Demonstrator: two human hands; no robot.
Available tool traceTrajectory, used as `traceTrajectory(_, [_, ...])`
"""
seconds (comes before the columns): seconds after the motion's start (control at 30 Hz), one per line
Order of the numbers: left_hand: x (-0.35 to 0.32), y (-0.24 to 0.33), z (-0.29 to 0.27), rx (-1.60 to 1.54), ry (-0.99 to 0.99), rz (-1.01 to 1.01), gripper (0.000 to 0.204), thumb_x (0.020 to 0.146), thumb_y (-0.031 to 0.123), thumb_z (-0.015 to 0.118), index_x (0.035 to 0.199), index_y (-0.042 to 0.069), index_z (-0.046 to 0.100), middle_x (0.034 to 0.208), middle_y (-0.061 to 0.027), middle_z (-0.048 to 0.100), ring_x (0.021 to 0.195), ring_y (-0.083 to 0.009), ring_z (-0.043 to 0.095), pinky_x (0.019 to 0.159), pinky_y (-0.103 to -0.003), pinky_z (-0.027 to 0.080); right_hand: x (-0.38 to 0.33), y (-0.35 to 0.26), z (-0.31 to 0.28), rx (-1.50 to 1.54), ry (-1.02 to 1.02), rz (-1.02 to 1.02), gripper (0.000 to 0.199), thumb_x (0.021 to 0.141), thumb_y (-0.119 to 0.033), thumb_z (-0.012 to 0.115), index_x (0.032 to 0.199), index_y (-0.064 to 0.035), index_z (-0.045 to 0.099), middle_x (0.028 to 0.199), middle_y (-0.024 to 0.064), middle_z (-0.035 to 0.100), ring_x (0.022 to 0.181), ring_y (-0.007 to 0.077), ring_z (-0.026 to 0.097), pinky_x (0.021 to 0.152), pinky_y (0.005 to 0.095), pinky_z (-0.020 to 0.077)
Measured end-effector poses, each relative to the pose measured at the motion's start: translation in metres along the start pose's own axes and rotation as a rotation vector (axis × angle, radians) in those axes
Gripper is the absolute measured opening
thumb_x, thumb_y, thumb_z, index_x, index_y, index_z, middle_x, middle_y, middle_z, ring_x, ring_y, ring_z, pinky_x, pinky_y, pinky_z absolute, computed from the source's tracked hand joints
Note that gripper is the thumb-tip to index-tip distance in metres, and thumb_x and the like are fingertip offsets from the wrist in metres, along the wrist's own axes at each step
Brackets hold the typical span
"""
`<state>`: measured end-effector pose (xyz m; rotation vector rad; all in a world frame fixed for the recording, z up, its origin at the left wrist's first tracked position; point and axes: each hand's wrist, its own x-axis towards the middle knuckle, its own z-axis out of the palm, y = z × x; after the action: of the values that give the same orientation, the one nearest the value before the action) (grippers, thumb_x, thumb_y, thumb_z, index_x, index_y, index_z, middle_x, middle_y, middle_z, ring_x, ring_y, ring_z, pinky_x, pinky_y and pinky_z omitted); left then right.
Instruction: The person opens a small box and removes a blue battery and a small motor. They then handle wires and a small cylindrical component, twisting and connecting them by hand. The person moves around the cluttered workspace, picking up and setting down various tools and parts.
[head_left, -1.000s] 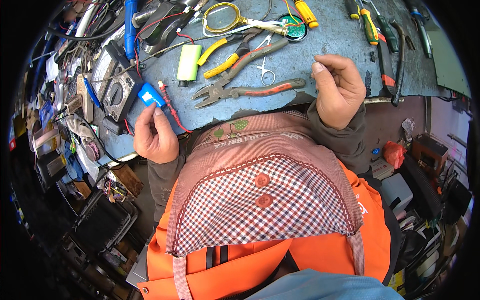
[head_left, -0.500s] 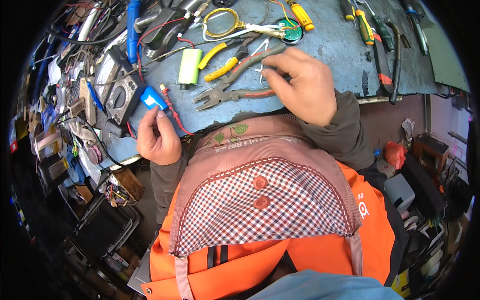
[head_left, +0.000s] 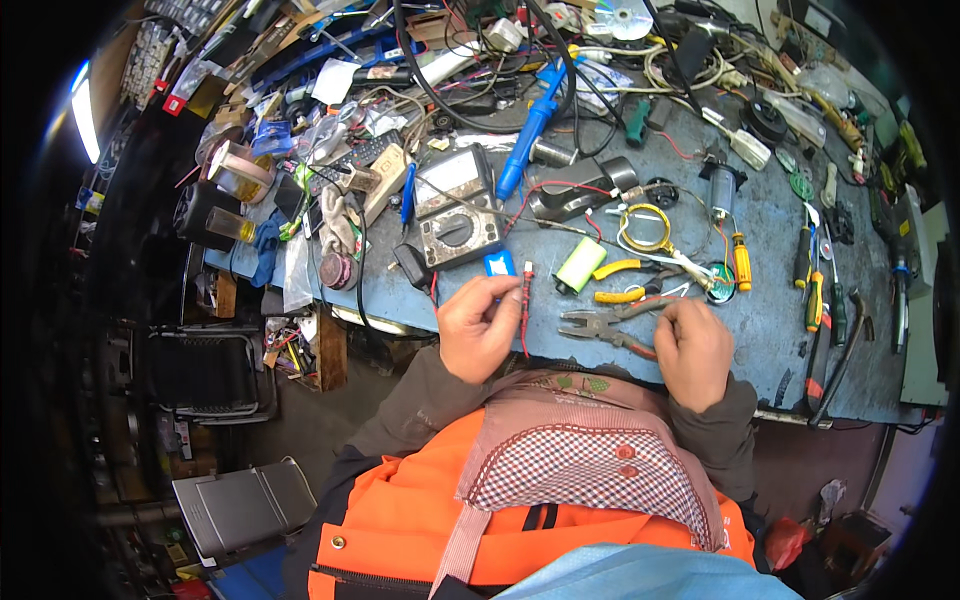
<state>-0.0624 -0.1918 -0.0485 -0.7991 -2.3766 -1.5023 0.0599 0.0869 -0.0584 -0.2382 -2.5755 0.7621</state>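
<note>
My left hand [head_left: 476, 328] is at the bench's near edge, thumb and fingertips pressed together. Whatever lies between them is too small to make out. Just beyond those fingertips lies a small blue block [head_left: 498, 263], and a red twisted wire [head_left: 526, 310] with a pale connector runs beside them. To the right, my right hand [head_left: 694, 350] is curled closed by the handles of grey pliers [head_left: 592, 324]; its fingertips are partly hidden. Yellow-handled pliers [head_left: 622, 296] and a light-green battery cell [head_left: 581, 265] lie beyond the grey pair.
A multimeter [head_left: 460, 235] and blue soldering iron [head_left: 530, 135] lie beyond my left hand. A brass ring magnifier [head_left: 645, 228], round green board [head_left: 720, 284] and yellow screwdriver [head_left: 741, 262] are at centre right. More hand tools [head_left: 815, 300] lie far right; clutter fills the back.
The view has swung left and up, showing more of the bench. My left fingertips have come closer to the red wire. My right hand stays by the grey pliers, its fingers more curled.
</note>
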Motion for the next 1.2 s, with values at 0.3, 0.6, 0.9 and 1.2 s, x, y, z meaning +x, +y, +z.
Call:
traceTrajectory(0.3, [0.059,0.084,0.038,0.124,-0.518,0.561,0.025,0.086,0.015,0.081,0.108,0.005,0.072,0.094,-0.0102,0.069,0.082,-0.0321,0.071,0.070,-0.043,0.058,0.000,-0.029,-0.013,0.316,0.067,-0.191,0.013,0.094,0.002,0.071,0.104,-0.0014,0.064,0.090,0.0170,0.061,0.074,0.0385,0.064,0.063,0.0440,0.0499])
traceTrajectory(0.6, [0.116,0.077,0.004,0.199,-0.672,0.582,0.013,0.089,0.003,0.074,0.102,0.005,0.073,0.086,-0.0117,0.066,0.078,-0.0341,0.070,0.066,-0.042,0.058,-0.005,-0.016,-0.027,0.520,0.068,-0.177,0.021,0.095,0.006,0.070,0.115,0.0011,0.066,0.094,0.0157,0.066,0.074,0.0266,0.063,0.066,0.0365,0.0527])
traceTrajectory(0.9, [0.403,-0.164,-0.176,0.901,-0.149,0.035,0.030,0.095,0.033,0.073,0.110,0.008,0.079,0.098,-0.0171,0.079,0.094,-0.0359,0.075,0.084,-0.045,0.058,-0.079,0.050,-0.020,0.235,0.367,0.132,0.023,0.098,0.011,0.064,0.120,0.0053,0.066,0.089,0.0149,0.061,0.070,0.0207,0.053,0.060,0.0321,0.0426])
traceTrajectory(1.2, [0.544,-0.304,-0.086,0.952,0.130,0.324,0.027,0.098,0.031,0.071,0.115,0.014,0.082,0.101,-0.0190,0.079,0.101,-0.0403,0.076,0.089,-0.044,0.060,-0.076,0.041,-0.029,0.149,0.216,0.239,0.023,0.098,0.010,0.064,0.120,0.0052,0.064,0.093,0.0191,0.062,0.067,0.0234,0.054,0.058,0.0330,0.0416])
